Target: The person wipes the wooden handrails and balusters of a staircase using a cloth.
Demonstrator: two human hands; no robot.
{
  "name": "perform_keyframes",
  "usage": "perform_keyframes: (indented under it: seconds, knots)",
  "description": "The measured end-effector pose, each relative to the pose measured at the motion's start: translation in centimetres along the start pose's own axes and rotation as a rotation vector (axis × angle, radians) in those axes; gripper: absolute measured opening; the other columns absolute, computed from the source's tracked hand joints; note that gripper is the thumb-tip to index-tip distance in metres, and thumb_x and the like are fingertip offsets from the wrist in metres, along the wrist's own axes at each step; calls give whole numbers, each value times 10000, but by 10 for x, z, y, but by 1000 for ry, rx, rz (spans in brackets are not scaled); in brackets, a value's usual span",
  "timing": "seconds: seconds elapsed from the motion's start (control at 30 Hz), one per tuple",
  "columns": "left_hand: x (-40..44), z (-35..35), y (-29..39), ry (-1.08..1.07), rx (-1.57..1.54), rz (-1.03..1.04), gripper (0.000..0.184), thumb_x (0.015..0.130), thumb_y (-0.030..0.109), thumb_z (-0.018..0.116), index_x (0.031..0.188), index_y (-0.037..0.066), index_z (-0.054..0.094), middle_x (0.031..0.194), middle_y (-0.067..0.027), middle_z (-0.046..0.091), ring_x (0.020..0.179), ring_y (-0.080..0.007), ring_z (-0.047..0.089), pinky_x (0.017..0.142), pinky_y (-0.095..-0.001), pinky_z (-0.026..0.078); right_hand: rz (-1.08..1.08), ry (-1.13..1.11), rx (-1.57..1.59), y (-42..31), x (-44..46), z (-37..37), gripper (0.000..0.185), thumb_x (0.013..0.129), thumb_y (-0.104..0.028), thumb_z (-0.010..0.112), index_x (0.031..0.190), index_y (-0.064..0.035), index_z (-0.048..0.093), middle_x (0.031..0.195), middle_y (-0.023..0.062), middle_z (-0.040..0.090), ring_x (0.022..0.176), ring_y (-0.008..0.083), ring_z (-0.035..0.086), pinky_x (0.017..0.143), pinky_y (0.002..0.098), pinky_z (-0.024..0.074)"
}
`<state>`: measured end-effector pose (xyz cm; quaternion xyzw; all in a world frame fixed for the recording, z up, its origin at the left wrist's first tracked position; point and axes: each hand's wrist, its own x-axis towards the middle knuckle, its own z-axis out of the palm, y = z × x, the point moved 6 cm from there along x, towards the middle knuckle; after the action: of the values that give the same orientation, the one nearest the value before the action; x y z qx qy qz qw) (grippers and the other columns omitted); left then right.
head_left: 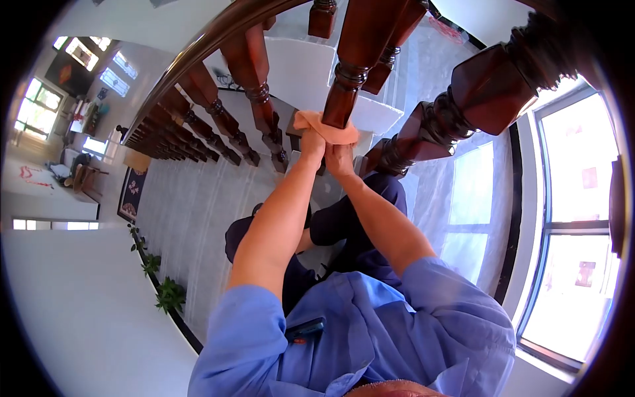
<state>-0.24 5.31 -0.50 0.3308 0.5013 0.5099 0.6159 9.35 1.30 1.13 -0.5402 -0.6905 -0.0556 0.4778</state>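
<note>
An orange cloth (340,135) is wrapped around the lower part of a dark red wooden baluster (348,79). My left hand (313,144) is closed on the cloth at the baluster's left side. Just to its right, my right hand (340,159) presses the cloth from the near side, its fingers partly hidden under the fabric. Both hands are close together at the baluster's foot.
More balusters (254,92) run to the left under a curved handrail (198,49). A thick carved post (493,86) rises at the right, near a bright window (575,165). Green plants (170,294) line the left wall. A phone (305,329) lies against my shirt.
</note>
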Motion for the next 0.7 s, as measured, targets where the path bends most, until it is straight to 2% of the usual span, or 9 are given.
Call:
perform_keyframes:
  seconds: [0.07, 0.17, 0.3, 0.43, 0.47, 0.53, 0.63, 0.67, 0.7]
  knots:
    - [-5, 7, -2, -34, -131, -13, 393, 995, 432, 588, 1146, 78, 664, 1068, -27, 648, 965, -107, 616, 856, -283, 499, 361, -215, 384, 23, -15, 14, 433, 1028, -276, 559, 1391, -47, 500, 1296, 245, 579, 1149, 413, 595, 955, 468, 473]
    - [-13, 12, -2, 26, -310, 52, 399, 983, 422, 599, 1185, 79, 605, 1090, -28, 638, 929, -144, 643, 776, -306, 520, 487, -315, 723, 38, -24, 26, 431, 1066, -285, 525, 1416, -37, 479, 1322, 197, 584, 1214, 333, 583, 1018, 419, 454]
    - [-31, 33, 53, 6, -676, 154, 288, 1023, 295, 564, 1116, 39, 658, 1069, -39, 655, 981, -133, 634, 873, -290, 512, 333, -180, 747, -18, 13, -29, 488, 1097, -333, 458, 1437, 17, 438, 1377, 122, 541, 1300, 223, 503, 1090, 363, 406]
    - [-34, 39, 112, -124, -603, 409, 313, 1062, 284, 499, 1178, 19, 618, 1143, -61, 652, 1004, -168, 662, 917, -347, 541, 153, -8, 784, -37, 67, -61, 611, 1079, -458, 442, 1461, 18, 424, 1422, 141, 514, 1306, 251, 504, 1092, 371, 393]
    - [-40, 44, 124, -126, -606, 409, 313, 1062, 284, 499, 1178, 19, 618, 1143, -61, 652, 1004, -168, 662, 917, -347, 541, -94, -5, 564, -32, 82, -66, 661, 1082, -518, 368, 1461, 20, 429, 1414, 148, 519, 1298, 267, 509, 1091, 385, 390]
    - [-71, 50, 164, -123, -666, 459, 324, 1071, 294, 495, 1202, 18, 602, 1125, -52, 649, 959, -167, 662, 895, -327, 540, -156, 232, 435, -61, 129, -98, 672, 1085, -533, 334, 1449, 20, 448, 1382, 148, 552, 1272, 269, 531, 1089, 386, 398]
    - [-76, 56, 155, -192, -490, 467, 376, 1073, 286, 504, 1324, 9, 543, 1168, -73, 645, 1054, -153, 632, 886, -284, 522, 344, 73, 880, -31, 158, -82, 507, 1072, -403, 428, 1365, 0, 520, 1266, 105, 626, 1148, 200, 607, 1006, 365, 474]
    - [-77, 63, 153, -228, -298, 586, 397, 1071, 270, 509, 1364, 1, 517, 1183, -88, 647, 1086, -150, 620, 886, -274, 515, 223, -12, 1131, -40, 173, -78, 469, 1059, -385, 463, 1335, -15, 546, 1223, 96, 643, 1116, 178, 619, 975, 349, 493]
    - [-87, 66, 162, -119, -207, 836, 381, 1058, 201, 523, 1367, -21, 511, 1176, -107, 647, 1100, -132, 600, 888, -267, 505, 126, -70, 773, -47, 184, -90, 474, 1055, -383, 472, 1336, -8, 546, 1221, 100, 645, 1117, 193, 620, 975, 356, 494]
